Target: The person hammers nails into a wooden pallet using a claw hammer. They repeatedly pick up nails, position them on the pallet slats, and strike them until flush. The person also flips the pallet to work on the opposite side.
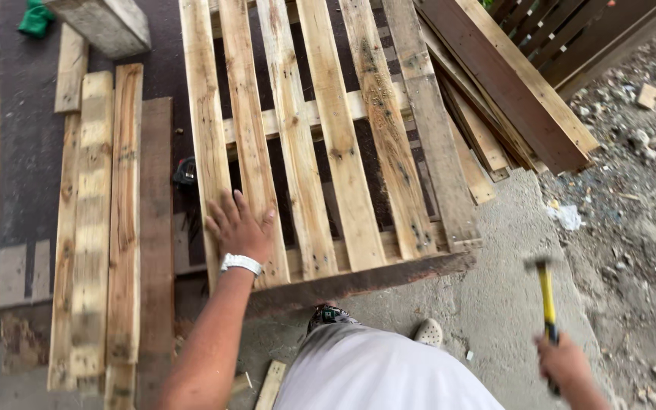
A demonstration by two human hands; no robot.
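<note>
— Where were the hands?
— Left hand [238, 226] lay flat, fingers spread, on the pallet [320, 137] near its front-left corner. Right hand [563, 361], fingers wrapped, gripped a yellow-handled hammer [547, 304] over concrete ground [495, 250].

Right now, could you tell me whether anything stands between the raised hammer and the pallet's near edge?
Nothing visible does. The right hand holds the hammer up over bare concrete, right of the pallet; the gap between them is open. The left hand lies flat on the slats, farther left.
</note>
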